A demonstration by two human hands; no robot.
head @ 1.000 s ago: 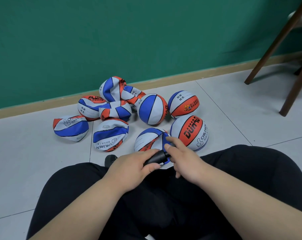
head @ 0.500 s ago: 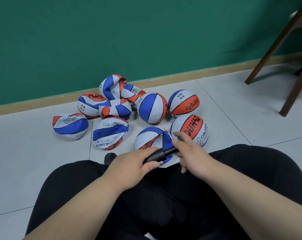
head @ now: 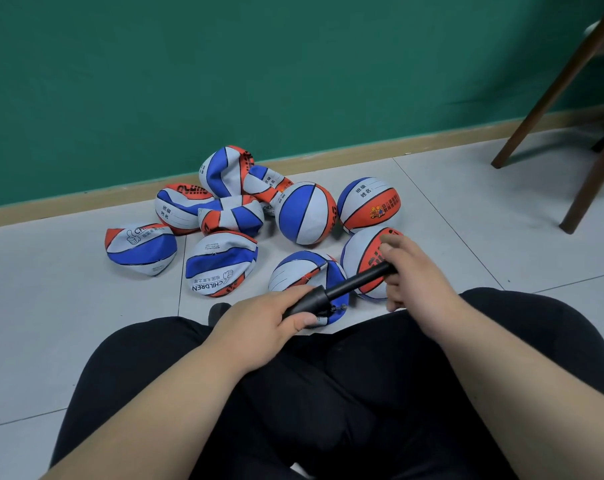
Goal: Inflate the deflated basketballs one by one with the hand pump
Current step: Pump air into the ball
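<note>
A black hand pump lies slanted between my hands, its rod drawn out. My left hand grips the pump's thick barrel, and my right hand grips the handle end up to the right. Just behind the barrel sits a half-flat red, white and blue basketball, close to my knees; the pump's hose end is by it, the joint too small to make out. Three round, full balls stand near: one in the middle, one behind right, one partly behind my right hand. Several crumpled flat balls lie to the left.
I sit on a light tiled floor with my black-trousered legs in front. A green wall with a wooden skirting board runs behind the balls. Dark wooden chair legs stand at the far right.
My right hand has pulled the pump handle out to the upper right, so the rod now shows long. My left hand has kept its hold on the barrel.
</note>
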